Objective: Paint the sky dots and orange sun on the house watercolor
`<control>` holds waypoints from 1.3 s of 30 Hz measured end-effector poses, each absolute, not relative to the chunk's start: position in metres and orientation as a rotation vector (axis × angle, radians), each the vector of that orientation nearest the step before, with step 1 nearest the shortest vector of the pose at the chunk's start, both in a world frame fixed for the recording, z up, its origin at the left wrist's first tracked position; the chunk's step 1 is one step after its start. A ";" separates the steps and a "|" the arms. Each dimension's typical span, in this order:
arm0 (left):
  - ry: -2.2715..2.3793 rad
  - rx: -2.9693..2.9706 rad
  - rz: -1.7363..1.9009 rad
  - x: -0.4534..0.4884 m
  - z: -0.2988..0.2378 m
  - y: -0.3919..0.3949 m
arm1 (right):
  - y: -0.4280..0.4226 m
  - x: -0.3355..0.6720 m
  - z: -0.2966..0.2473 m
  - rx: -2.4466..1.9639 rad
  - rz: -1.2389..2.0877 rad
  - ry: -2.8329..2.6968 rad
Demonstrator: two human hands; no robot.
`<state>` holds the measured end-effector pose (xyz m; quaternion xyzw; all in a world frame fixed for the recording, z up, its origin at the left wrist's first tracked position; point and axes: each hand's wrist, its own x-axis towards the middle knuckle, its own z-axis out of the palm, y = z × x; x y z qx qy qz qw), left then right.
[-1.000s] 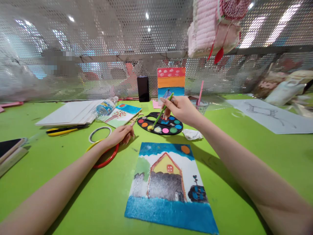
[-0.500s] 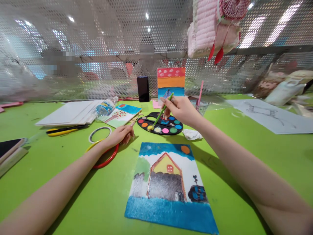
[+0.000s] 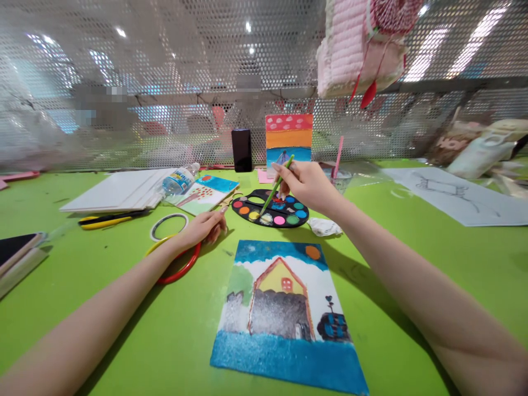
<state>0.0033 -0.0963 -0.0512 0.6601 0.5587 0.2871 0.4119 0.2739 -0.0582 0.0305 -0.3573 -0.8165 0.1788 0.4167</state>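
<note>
On the green worktop [image 3: 61,308], a yellow-handled cutter [image 3: 107,220] lies beside a white tape roll [image 3: 151,230] at the far left. The left hand [image 3: 202,229] rests just past them, relaxed, with its fingers loosely curled and pinching nothing, above a red-and-yellow hoop [image 3: 181,268]. Beyond it are a plastic water bottle [image 3: 178,180] and a small painted card [image 3: 205,192]. Ahead and to the right of that hand lies a black watercolour palette [image 3: 285,226], its long axis running left to right across the worktop. The right hand [image 3: 307,186] is the nearer of the 2 hands to the palette, hanging just above its upper right side. Its thumb and fingers pinch a green paintbrush [image 3: 274,187], which slants down and to the left so that the tip reaches the palette's lower left wells. A house painting [image 3: 280,280] lies below, nearer the person, and a crumpled tissue [image 3: 324,226] sits right of the palette.
</note>
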 end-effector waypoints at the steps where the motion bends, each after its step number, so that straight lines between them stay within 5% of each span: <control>1: 1.404 1.661 0.722 0.003 -0.051 -0.096 | -0.058 0.274 0.031 -0.906 0.409 -2.049; 39: 1.415 1.657 0.718 0.005 -0.050 -0.096 | -0.058 0.269 0.024 -0.772 0.499 -2.081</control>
